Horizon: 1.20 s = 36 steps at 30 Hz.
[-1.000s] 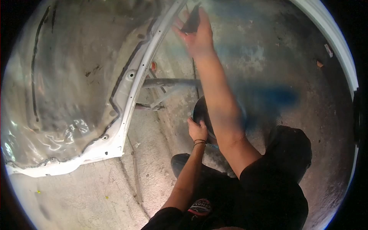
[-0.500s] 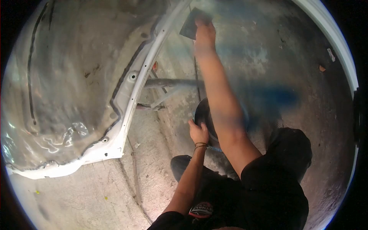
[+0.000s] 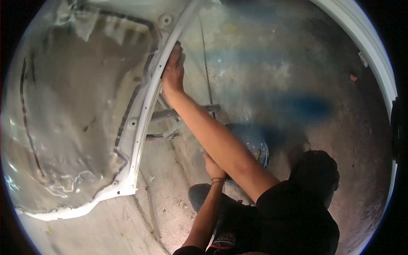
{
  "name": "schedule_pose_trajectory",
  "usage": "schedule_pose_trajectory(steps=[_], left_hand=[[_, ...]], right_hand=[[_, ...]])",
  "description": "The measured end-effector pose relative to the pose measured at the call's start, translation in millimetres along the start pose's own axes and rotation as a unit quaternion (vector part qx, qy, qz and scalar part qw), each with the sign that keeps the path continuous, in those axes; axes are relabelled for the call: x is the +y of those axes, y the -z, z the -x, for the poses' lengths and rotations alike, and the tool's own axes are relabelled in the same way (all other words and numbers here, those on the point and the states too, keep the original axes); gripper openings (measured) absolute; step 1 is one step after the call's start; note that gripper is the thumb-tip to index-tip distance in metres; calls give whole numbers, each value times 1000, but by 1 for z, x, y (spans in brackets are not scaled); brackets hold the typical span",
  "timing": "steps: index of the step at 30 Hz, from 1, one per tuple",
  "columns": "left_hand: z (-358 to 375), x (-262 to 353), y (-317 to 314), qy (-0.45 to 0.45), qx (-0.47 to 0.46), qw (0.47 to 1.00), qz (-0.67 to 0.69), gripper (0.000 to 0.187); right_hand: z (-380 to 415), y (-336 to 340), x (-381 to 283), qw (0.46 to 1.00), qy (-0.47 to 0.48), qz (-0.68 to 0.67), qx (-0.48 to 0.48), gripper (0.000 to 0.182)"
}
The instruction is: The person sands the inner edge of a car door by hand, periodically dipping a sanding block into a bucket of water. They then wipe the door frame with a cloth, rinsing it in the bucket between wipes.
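My right hand (image 3: 173, 74) is at the white edge (image 3: 144, 114) of a large metal panel, its fingers close together and pressed to the side of the edge. Whatever lies under those fingers is hidden. Lower down, my left hand (image 3: 216, 168), with thin bands at the wrist, is partly behind my right forearm; most of its fingers are covered. Beyond that forearm stands a round container (image 3: 264, 149), partly hidden by the arm. The panel's inner face (image 3: 85, 97) is dull grey and shiny in places, with dark seam lines.
Under the panel's edge is a metal stand bar (image 3: 199, 109). The worn concrete floor (image 3: 263, 63) has cracks and small scraps, among them an orange one (image 3: 353, 77). A white curved edge (image 3: 365, 38) runs along the right. My dark-clothed knees are below.
My right hand has moved left and down to the panel's edge; the dark sheet it held no longer shows. The panel sits lower in view. My left hand is now partly covered by my right forearm.
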<state>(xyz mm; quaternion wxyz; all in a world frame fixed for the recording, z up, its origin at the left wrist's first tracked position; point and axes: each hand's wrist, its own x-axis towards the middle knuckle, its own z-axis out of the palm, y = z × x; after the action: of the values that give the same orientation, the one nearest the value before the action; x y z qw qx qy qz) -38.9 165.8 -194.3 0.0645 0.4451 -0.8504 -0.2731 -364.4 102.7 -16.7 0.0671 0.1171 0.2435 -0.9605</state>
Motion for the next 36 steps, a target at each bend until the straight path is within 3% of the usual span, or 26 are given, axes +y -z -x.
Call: schedule_pose_trajectory(steps=[2, 3, 5, 6, 8, 9, 10, 11, 13, 15, 16, 19, 21, 22, 24, 25, 26, 27, 28, 30, 31, 32, 33, 34, 35, 36], left_hand=[[-11, -47, -16, -81, 54, 994, -41, 58], [-13, -59, -22, -83, 53, 994, -46, 58], [-15, -74, -30, -136, 122, 979, -94, 57], [-15, -67, -26, -136, 124, 978, -96, 57], [-11, -42, -19, -101, 86, 987, -95, 56], [-19, -71, -29, -163, 124, 970, -128, 59], [-19, -69, -32, -168, 122, 970, -125, 59], [-18, -66, -28, -102, 85, 984, -116, 63], [-17, -38, -10, 32, -24, 995, -93, 75], [-15, -54, -14, 7, -1, 995, -98, 68], [-16, -69, -20, -18, 26, 995, -95, 62], [-28, -128, -39, -53, 69, 993, -82, 53], [-23, -93, -33, -99, 98, 978, -154, 52], [-24, -102, -36, -97, 101, 979, -152, 52], [-28, -112, -38, -117, 98, 981, -123, 53], [-30, -101, -39, -128, 95, 981, -111, 53], [-21, -62, -26, -75, 69, 988, -115, 53], [-12, -20, -12, -23, 42, 991, -121, 54], [-10, -21, -11, -19, 37, 993, -115, 54], [-22, -80, -31, -97, 74, 984, -130, 56], [-28, -119, -42, -141, 94, 975, -145, 56], [-35, -132, -45, -169, 103, 966, -165, 57], [-27, -100, -38, -136, 97, 975, -148, 58], [-16, -71, -29, -99, 90, 982, -130, 59], [-10, -45, -23, -62, 80, 987, -127, 56], [-11, -36, -22, -57, 78, 988, -120, 56]], right_hand=[[-48, -2, -16, 994, -54, -94, -24, 88], [-95, -6, -2, 996, 18, -91, 8, 91], [-180, -2, -22, 967, 129, -202, -80, 86], [-195, 4, -54, 963, 102, -227, -102, 82], [-184, 10, -83, 954, 43, -268, -127, 73], [-173, 10, -74, 953, 30, -277, -122, 69], [-156, 4, -57, 954, 15, -280, -110, 64], [-139, -4, -28, 966, -40, -247, -65, 72], [-64, -9, -2, 964, -78, -245, -68, 89], [-26, -3, -16, 962, -111, -240, -71, 94], [-16, -5, -57, 967, -113, -215, -72, 95], [-117, 2, -46, 942, -72, -274, -179, 93], [-144, 14, -129, 946, -31, -243, -213, 91], [-143, 11, -128, 945, -33, -241, -216, 91], [-145, 13, -120, 944, -22, -258, -206, 93], [-119, 8, -106, 963, 39, -208, -165, 96], [-94, -1, -96, 963, 44, -210, -163, 96], [-68, -9, -84, 990, 60, -104, -70, 87], [-53, -11, -74, 997, 71, 9, 22, 78], [-113, -20, -56, 990, 88, 68, 81, 72], [-118, -23, -78, 988, 142, -25, 54, 67], [-179, 3, -92, 982, 168, 78, -33, 72], [-234, 28, -111, 956, 207, 171, -116, 79], [-173, -5, -167, 993, 94, -9, 64, 78], [-172, -6, -154, 987, 162, -9, 19, 82], [-160, -5, -135, 985, 172, -7, 5, 81]])
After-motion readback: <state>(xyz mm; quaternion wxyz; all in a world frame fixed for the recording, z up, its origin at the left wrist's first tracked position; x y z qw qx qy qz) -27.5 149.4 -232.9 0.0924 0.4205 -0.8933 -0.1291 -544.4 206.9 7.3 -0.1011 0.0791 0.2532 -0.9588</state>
